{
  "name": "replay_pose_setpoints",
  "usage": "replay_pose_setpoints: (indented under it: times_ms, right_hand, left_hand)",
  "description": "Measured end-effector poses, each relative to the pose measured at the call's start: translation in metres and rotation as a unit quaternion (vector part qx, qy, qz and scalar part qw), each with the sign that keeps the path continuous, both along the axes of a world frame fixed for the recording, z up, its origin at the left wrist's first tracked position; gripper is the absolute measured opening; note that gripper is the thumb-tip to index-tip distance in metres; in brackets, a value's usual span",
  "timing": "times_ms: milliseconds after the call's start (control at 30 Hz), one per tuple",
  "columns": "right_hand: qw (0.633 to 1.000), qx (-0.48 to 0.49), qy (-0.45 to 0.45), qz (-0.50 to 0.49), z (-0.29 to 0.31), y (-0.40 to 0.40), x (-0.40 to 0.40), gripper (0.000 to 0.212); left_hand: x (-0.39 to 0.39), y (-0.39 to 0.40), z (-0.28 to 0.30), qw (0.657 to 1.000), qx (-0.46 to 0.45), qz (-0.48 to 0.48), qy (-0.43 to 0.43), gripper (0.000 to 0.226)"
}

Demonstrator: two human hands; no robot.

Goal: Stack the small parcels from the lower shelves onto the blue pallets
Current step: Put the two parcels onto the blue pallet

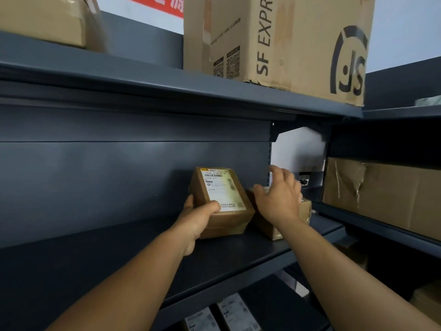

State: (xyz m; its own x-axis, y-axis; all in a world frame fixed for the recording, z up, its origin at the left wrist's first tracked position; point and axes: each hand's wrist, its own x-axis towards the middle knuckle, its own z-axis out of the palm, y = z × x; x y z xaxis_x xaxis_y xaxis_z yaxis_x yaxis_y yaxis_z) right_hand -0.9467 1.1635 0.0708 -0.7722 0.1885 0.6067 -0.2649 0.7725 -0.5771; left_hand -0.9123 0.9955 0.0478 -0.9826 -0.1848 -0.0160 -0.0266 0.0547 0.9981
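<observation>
So the pickup step is what's in hand here, nothing's been carried off yet. A small labelled parcel (220, 201) is gripped at its near-left corner by the left hand (199, 219), thumb laid across the label, the other fingers (189, 203) wrapped round the left side. It's tipped up a bit on the dark shelf (119, 256), leaning back rather than lying flat.

Just right of that parcel, touching it, a second small parcel (303, 210) is mostly hidden under the right hand (279, 199). That hand's fingers are spread wide and hovering over its top; whether contact is actually made can't be told from this angle.

More labelled packets (235, 312) are seen on the shelf below the labelled parcel, and a big SF Express box (281, 41) is parked on the shelf above it. No blue pallets are in view at all.

Next move, at a guess: the right fingers need to be closed on the second parcel, both lifted clear of the shelf lip, then turned away and carried to wherever the pallets are.
</observation>
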Motion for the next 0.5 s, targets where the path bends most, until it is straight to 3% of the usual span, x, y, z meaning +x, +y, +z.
replay_pose_setpoints:
  times_ms: [200, 367, 500]
  right_hand:
    - [0.980, -0.064, -0.176, -0.070, -0.010, 0.049, -0.030, 0.086]
    - [0.967, -0.178, -0.179, -0.019, -0.019, 0.055, -0.038, 0.089]
    - [0.946, -0.223, -0.235, 0.014, -0.025, 0.054, -0.046, 0.098]
  left_hand:
    - [-0.007, 0.007, 0.000, 1.000, -0.014, 0.003, -0.014, 0.061]
    - [-0.016, 0.010, -0.002, 0.999, -0.038, 0.011, -0.027, 0.059]
    - [-0.022, 0.007, -0.001, 0.998, -0.043, 0.016, -0.034, 0.052]
